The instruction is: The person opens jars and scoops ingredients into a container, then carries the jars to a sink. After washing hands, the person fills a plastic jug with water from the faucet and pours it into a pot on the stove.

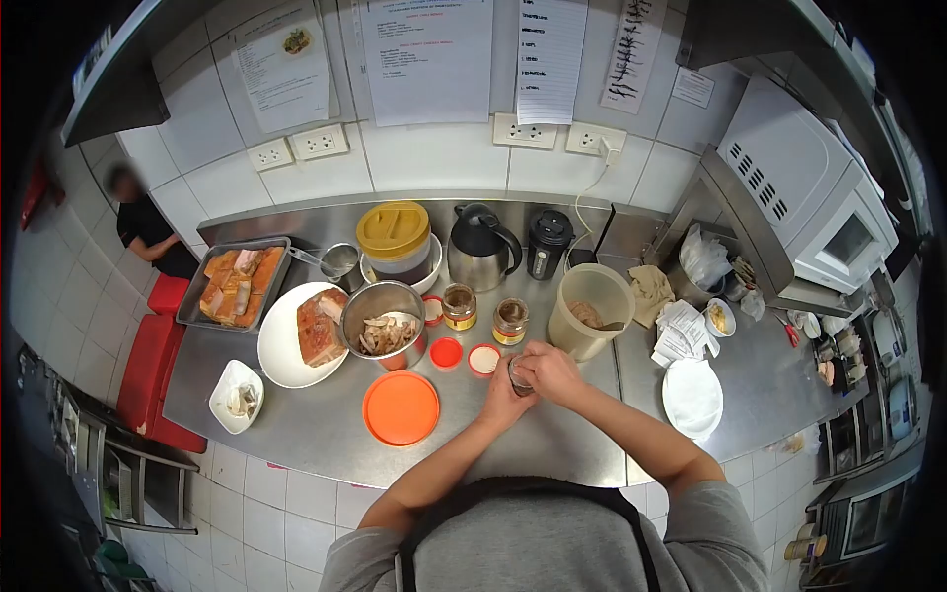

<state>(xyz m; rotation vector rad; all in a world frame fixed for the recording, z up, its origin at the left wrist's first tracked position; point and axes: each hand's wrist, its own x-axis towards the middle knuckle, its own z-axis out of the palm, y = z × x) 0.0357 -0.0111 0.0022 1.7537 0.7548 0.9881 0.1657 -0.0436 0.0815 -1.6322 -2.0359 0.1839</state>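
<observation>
My left hand (505,405) is wrapped round a small jar (522,388) at the front of the steel counter. Over the jar's top, my right hand (548,373) has its fingers closed at the rim; whether a lid is under them I cannot tell. Just beyond stand two open glass jars, one (510,324) nearer and one (460,308) farther left, both with brown residue. Red lids (446,354) lie beside them, one with its white inside (484,360) up. Right of the jars is a tall translucent tub (592,311) with brownish contents and a utensil.
Left are a metal pot (381,294) of chopped pieces, an orange lid (400,407), a white plate (279,367) with a meat slab, a tray (266,318) of meat, and a small bowl (223,414). A flask (480,252) stands behind, a microwave (809,183) right. A person (148,227) is far left.
</observation>
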